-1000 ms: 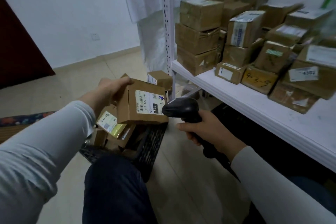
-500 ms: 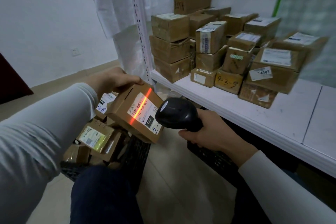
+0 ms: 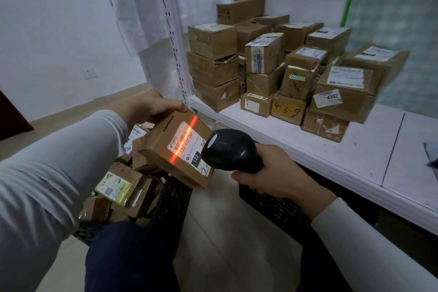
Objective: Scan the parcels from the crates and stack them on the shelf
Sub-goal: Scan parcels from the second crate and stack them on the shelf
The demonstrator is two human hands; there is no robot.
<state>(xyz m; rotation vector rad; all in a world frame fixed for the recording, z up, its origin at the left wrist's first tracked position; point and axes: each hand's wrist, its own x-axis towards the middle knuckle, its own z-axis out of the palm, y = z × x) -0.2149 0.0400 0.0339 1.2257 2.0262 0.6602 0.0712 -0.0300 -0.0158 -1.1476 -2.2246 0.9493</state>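
Black crate (image 3: 174, 199) at 8 o'clock holds loose parcels (image 3: 118, 187). Left hand (image 3: 151, 108), at 10 o'clock of centre, grips the top edge of a tilted cardboard parcel (image 3: 163, 152), held above the crate with its label facing up. A red scan line crosses the label's barcode. Scanner (image 3: 231, 149) at centre, head just beside the parcel's 3 o'clock edge; right hand (image 3: 277, 178) is wrapped round its handle. White shelf (image 3: 355, 156) at 3 o'clock carries stacked parcels (image 3: 260, 66) toward 1 o'clock

Scanner (image 3: 231, 149) handle hidden inside right hand (image 3: 272, 178), black crate (image 3: 272, 206) mostly hidden beneath shelf (image 3: 355, 149)
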